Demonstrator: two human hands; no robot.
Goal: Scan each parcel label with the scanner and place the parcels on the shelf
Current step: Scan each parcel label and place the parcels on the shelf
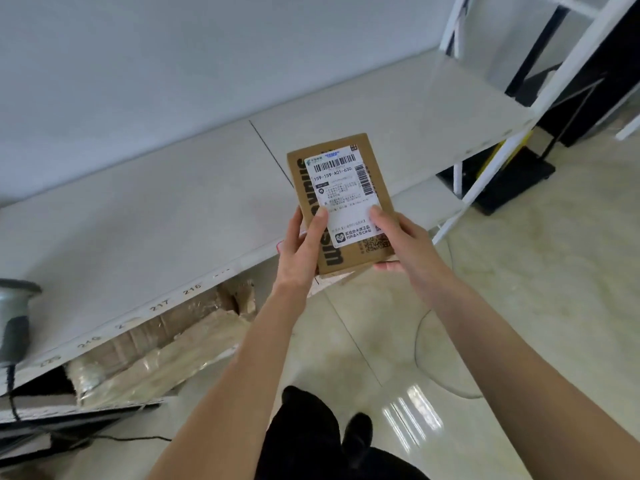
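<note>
Both hands grip one small brown cardboard parcel (341,202) by its near end: the left hand (300,249) wraps the left edge with its thumb pressed on the white label (343,194), and the right hand (403,244) clasps the right edge, thumb on top and fingers beneath. The parcel is held label-up above the front edge of the white shelf (166,216), its long axis pointing away from the person. One scanner (15,317) stands at the shelf's far left, well apart, and taped boxes (156,344) lie on the tier below.
</note>
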